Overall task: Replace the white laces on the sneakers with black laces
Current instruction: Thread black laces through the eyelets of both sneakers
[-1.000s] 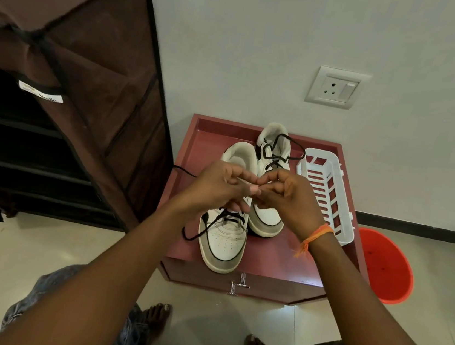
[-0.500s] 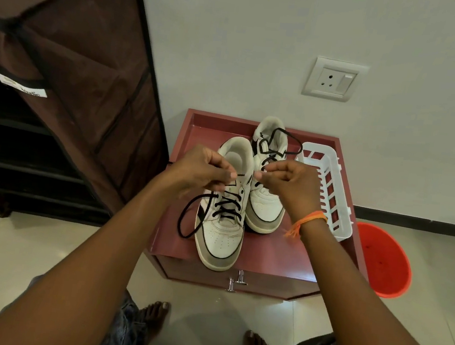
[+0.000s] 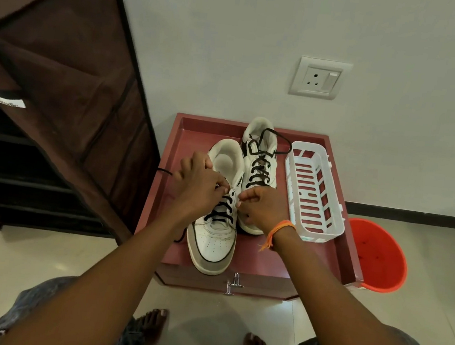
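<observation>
Two white sneakers stand on a low maroon cabinet. The near sneaker has a black lace crossed through its lower eyelets. My left hand pinches the lace at the sneaker's left upper eyelets; a loose black end trails off to the left. My right hand is curled at the shoe's right eyelets and pinches the other lace end. The far sneaker is fully laced in black, its ends looping loose at the top.
An empty white plastic basket lies on the cabinet's right side. An orange bucket stands on the floor to the right. A brown fabric shoe rack rises on the left. My bare feet rest on the tiles below.
My hands, joined above the near sneaker a second ago, pulled apart and came down to its upper eyelets. The lace now sits tighter across the shoe.
</observation>
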{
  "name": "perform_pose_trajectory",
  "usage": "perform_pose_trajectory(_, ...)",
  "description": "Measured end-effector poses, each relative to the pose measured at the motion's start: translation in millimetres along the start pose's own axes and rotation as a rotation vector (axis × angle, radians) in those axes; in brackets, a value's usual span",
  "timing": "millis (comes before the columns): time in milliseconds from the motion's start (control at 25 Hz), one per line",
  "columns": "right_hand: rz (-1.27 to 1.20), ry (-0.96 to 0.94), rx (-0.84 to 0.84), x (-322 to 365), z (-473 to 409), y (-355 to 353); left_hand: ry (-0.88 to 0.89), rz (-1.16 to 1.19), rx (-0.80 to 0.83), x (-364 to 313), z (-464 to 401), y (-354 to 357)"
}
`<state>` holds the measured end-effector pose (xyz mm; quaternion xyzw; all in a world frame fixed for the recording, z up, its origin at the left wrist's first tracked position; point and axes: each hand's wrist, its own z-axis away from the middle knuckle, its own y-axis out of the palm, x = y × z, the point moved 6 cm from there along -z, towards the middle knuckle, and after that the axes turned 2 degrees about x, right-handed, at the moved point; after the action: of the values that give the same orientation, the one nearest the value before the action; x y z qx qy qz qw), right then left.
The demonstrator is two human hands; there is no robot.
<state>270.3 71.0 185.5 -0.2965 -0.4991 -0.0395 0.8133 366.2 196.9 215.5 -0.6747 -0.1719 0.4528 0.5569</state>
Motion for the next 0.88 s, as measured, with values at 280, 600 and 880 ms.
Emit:
perform_pose_trajectory(280,-0.032,-0.003,-0.034,-5,-2,1,-0.130,0.233,0.112,6,-3,15)
perform_pose_trajectory(600,-0.053,-0.093,-0.166,3,5,-2,-0.134,0.520,0.188,19,-16,34)
perform_pose_trajectory(880,0.199,-0.174,-0.206,29,3,-32,-0.071,0.162,0.350,16,-12,3)
